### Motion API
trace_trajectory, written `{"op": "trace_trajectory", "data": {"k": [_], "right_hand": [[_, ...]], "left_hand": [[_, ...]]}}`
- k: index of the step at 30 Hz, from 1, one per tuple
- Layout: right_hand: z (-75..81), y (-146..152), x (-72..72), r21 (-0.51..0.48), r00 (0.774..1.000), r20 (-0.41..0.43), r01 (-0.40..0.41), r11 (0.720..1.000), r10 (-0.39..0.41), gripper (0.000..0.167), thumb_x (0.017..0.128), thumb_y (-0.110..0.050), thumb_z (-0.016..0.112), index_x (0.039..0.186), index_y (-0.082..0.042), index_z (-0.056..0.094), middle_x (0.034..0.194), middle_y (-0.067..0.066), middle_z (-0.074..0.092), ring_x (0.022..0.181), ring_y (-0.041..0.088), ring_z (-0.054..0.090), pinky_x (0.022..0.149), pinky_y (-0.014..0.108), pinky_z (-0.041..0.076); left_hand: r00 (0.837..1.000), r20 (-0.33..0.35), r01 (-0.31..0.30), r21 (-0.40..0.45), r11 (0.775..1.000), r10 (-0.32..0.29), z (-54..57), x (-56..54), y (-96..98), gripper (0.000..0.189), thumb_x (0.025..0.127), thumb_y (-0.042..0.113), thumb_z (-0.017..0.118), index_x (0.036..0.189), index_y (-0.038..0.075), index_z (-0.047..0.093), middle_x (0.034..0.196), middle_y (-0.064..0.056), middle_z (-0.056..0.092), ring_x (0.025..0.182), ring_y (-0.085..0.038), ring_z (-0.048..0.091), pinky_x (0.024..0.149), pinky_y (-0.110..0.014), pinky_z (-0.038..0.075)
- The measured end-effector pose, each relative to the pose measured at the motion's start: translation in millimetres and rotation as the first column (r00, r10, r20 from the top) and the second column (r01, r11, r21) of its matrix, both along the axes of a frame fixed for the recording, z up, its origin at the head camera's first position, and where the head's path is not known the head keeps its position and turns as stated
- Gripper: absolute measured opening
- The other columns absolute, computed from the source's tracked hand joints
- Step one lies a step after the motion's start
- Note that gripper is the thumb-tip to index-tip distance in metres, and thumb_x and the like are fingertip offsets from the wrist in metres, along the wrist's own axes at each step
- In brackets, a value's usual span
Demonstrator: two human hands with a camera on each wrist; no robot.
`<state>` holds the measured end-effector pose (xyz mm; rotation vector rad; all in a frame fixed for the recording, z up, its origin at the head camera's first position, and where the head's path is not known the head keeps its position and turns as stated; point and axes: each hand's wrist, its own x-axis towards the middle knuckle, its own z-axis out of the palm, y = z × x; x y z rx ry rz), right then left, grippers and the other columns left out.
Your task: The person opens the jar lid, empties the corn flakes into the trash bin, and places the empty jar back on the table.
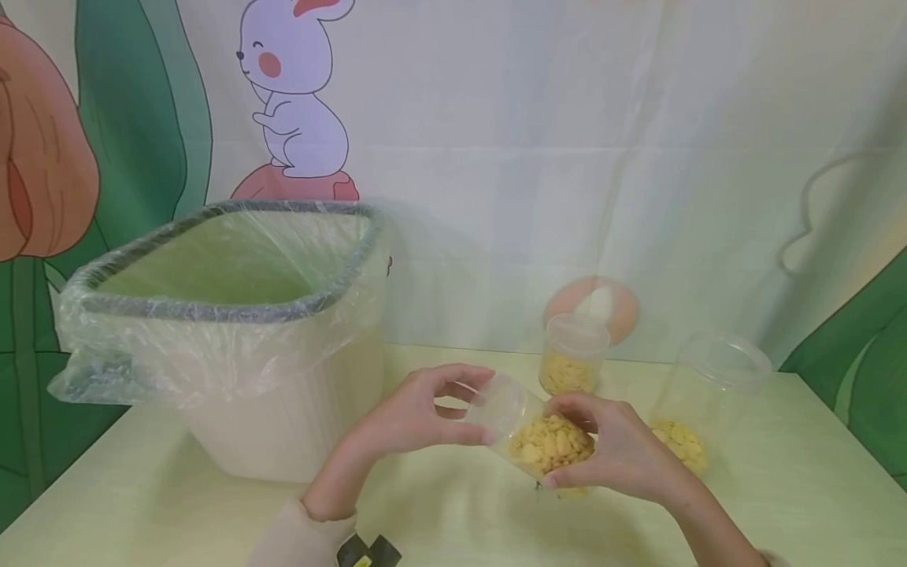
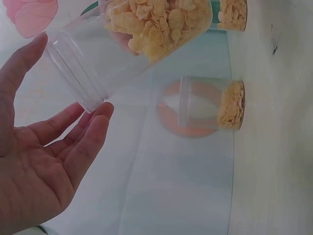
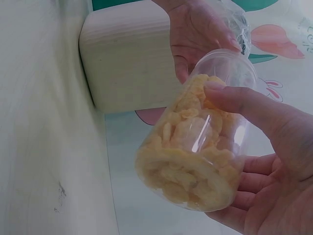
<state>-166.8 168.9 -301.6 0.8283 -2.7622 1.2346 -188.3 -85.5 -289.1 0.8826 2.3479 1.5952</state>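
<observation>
A clear plastic jar (image 1: 523, 417) partly full of yellow flakes (image 1: 547, 442) is held tilted above the table, its rim end up toward the left. My right hand (image 1: 627, 449) grips the jar's lower body between thumb and fingers. At the rim end, the thumb and fingertips of my left hand (image 1: 418, 413) pinch the jar from both sides. The left wrist view shows ridges at the rim (image 2: 78, 73); I cannot tell whether a lid is on. Through the wall in the right wrist view, flakes (image 3: 188, 181) lie against the jar's base.
Behind the hands stands another clear jar (image 1: 575, 346) with flakes. A larger clear jar (image 1: 730, 386) holding some flakes stands at the right. On the left is a pale bin (image 1: 283, 409) with a plastic liner (image 1: 142, 354). A dark mark (image 3: 60, 193) shows on the table.
</observation>
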Motion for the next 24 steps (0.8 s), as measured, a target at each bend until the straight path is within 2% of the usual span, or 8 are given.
{"op": "trace_trajectory", "data": {"k": [12, 18, 24], "right_hand": [[-0.8, 0, -0.3, -0.006, 1.000, -0.004, 0.003, 1.000, -0.003, 0.063, 0.059, -0.034, 0.085, 0.108, -0.004, 0.059, 0.116, 0.013, 0.059, 0.102, 0.028, 0.058, 0.086, 0.047, 0.047], [-0.5, 0, 0.1, -0.016, 1.000, 0.002, -0.002, 1.000, 0.002, 0.063, 0.059, -0.033, 0.085, 0.108, -0.004, 0.059, 0.116, 0.013, 0.059, 0.102, 0.028, 0.058, 0.086, 0.047, 0.047], [1.0, 0, 0.9, -0.004, 1.000, -0.001, -0.011, 1.000, 0.011, 0.064, 0.060, -0.034, 0.084, 0.109, -0.003, 0.058, 0.114, 0.013, 0.059, 0.101, 0.028, 0.058, 0.085, 0.045, 0.048]], "left_hand": [[1.000, 0.007, -0.025, -0.028, 0.999, 0.025, -3.3, -1.9, 1.8, 0.057, 0.076, 0.021, 0.075, 0.124, 0.002, 0.052, 0.114, -0.011, 0.057, 0.100, -0.023, 0.056, 0.077, -0.026, 0.052], [0.999, 0.025, 0.034, -0.015, 0.999, -0.034, -0.7, -0.5, -4.5, 0.067, 0.077, 0.024, 0.073, 0.133, 0.004, 0.042, 0.130, -0.012, 0.047, 0.113, -0.026, 0.050, 0.087, -0.031, 0.048], [0.993, 0.009, 0.117, 0.048, 0.992, -0.118, 3.3, -1.4, -11.1, 0.073, 0.074, 0.014, 0.075, 0.136, 0.007, 0.037, 0.140, -0.007, 0.037, 0.125, -0.027, 0.041, 0.097, -0.036, 0.041]]}}
